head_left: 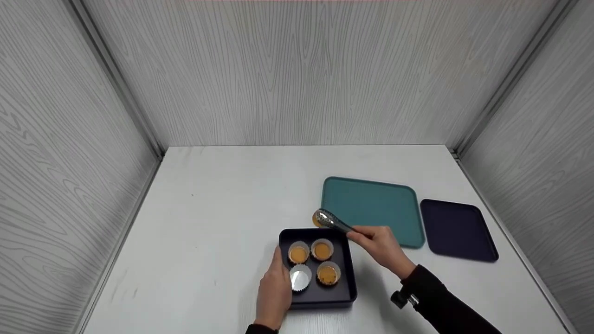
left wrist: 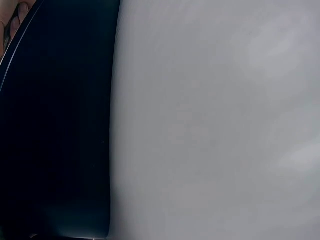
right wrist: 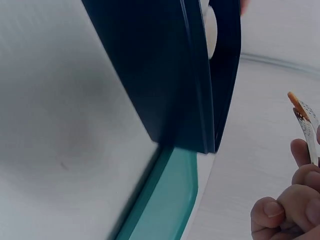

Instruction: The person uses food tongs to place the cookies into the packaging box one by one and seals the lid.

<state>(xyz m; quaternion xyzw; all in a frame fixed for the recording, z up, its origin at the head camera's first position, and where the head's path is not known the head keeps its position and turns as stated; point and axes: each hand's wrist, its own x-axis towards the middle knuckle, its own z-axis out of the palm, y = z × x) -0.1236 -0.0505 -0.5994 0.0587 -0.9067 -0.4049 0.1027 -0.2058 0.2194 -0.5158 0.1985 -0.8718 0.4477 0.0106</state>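
Note:
My right hand (head_left: 383,248) grips small metal serving tongs (head_left: 332,220) beyond the far edge of a dark square baking pan (head_left: 343,297). A round orange-brown piece like a cookie (right wrist: 293,101) is pinched between the perforated tong tips; in the head view the tongs partly cover it. My left hand (head_left: 274,290) holds the pan's left wall. Inside the pan stand silver baking cups. Three contain orange-brown rounds, and the near-left silver cup (head_left: 300,277) shows a bare inside. The left wrist view is mostly the pan's dark outer wall (left wrist: 60,125).
Behind the pan, to the right, lies a teal tray (head_left: 371,204). A dark flat tray (head_left: 459,229) is beside it, farther right. The white tabletop (head_left: 209,222) extends to the left, and grey wood-grain panels (head_left: 297,74) enclose the back and sides.

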